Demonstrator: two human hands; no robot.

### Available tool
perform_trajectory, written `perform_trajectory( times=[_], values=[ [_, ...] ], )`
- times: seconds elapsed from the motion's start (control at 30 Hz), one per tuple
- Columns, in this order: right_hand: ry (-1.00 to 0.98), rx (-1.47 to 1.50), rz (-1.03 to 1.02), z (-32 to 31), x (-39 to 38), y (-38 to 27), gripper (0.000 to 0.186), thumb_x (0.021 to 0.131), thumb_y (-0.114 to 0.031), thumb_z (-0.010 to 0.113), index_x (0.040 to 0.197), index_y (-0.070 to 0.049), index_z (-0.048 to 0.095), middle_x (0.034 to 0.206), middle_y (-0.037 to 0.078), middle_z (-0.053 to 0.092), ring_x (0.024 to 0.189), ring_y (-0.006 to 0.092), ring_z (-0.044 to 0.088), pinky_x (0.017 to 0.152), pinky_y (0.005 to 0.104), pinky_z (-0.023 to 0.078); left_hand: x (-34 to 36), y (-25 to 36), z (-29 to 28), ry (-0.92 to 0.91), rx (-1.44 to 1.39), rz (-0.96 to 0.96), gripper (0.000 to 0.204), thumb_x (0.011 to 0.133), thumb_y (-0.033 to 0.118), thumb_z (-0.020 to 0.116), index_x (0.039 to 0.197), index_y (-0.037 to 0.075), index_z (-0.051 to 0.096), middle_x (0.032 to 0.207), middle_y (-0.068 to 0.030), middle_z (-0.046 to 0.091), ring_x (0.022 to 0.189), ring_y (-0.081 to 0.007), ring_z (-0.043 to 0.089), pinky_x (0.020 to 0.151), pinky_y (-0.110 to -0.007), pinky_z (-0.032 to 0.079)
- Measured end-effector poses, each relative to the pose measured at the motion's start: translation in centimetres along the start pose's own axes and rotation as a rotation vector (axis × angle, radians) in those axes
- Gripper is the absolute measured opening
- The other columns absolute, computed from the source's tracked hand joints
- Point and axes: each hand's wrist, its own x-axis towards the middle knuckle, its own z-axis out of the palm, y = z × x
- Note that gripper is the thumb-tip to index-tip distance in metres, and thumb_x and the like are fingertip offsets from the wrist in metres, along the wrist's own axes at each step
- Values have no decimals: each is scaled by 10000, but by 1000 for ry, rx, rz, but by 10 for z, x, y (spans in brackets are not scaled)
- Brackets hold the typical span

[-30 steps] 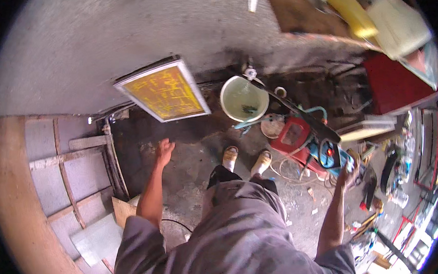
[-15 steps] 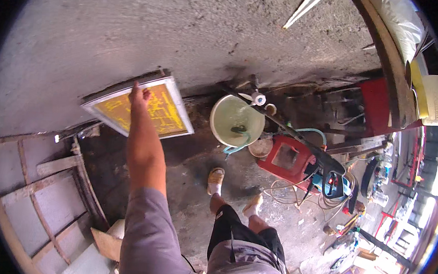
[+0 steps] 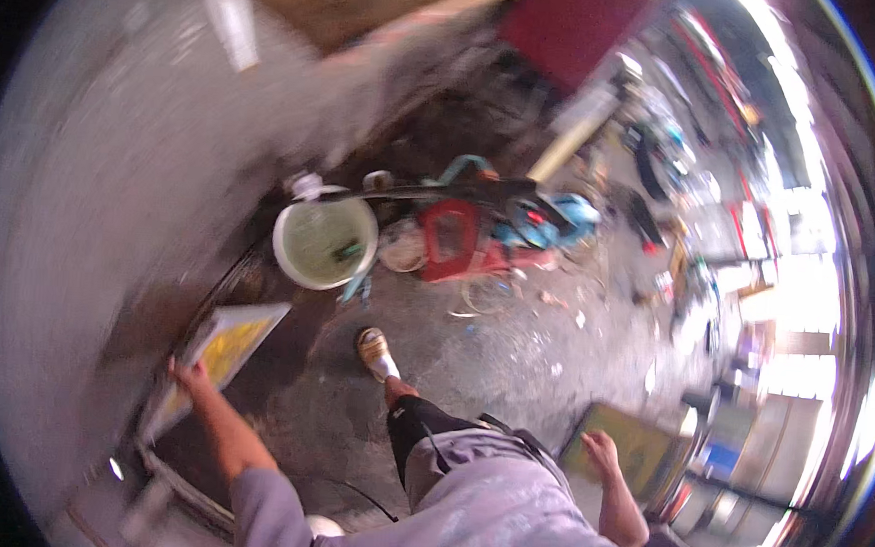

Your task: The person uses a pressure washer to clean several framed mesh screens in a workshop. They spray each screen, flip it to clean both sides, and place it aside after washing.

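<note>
A screen frame (image 3: 243, 340) with a pale border and a yellow-marked panel leans by the wall at the left. My left hand (image 3: 189, 375) is closed on its upper edge; motion blur softens the fingers. To the right, my right hand (image 3: 602, 454) hangs loosely with bent fingers a little apart and nothing visible in it. Behind that hand, in the picture, is an olive-coloured panel (image 3: 638, 436) with a dark edge; no contact between them can be made out.
A white bucket (image 3: 281, 249) of water stands against the wall below a tap (image 3: 308, 186). Right of it are a red stool (image 3: 450, 236), a blue machine (image 3: 571, 218) and loose hose (image 3: 474, 298) on the floor. Clutter lines the far right.
The view has swung right, moving the bucket and screen frame left in the picture. My left hand stays at the frame's edge. My right hand has risen into fuller view beside the olive panel.
</note>
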Motion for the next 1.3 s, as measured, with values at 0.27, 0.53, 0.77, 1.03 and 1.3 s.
perform_trajectory(
  times=[0.27,0.53,0.77,1.03,1.3],
  values=[
    [30,476,196,70,-43,150,410,837,-335,662,1027,27,630,883,124,684,701,186,660,645,307,528,-75,88,-103,-115,-273,-664,601,765,413,655,1187,6,524,1182,-216,535,1013,-370,567,796,-423,490],
    [112,728,564,224,-151,371,441,800,-380,673,1007,9,644,911,146,683,775,227,665,710,335,521,-220,288,-182,-378,-592,-926,568,810,477,533,1159,28,549,1172,-173,536,968,-336,581,660,-368,525],
    [284,927,813,249,-253,458,438,797,-337,691,1040,19,613,868,135,676,709,196,657,684,323,519,-425,415,-219,-608,-622,-1160,580,850,532,426,1135,48,571,1164,-135,537,930,-307,592,541,-320,556],
    [695,1154,585,101,-222,452,393,826,-285,681,1084,3,605,957,135,670,795,165,652,716,309,521,-638,497,-236,-1251,-403,-1099,472,820,248,375,1104,-89,545,1019,-187,592,854,-341,645,692,-415,598],
    [669,991,53,-136,-117,423,326,876,-242,620,1090,0,583,957,165,664,872,233,652,769,333,516,-799,589,-305,-1917,-248,-993,342,828,166,507,1127,1,526,1122,-190,565,1019,-346,576,886,-526,497]
  ],
)
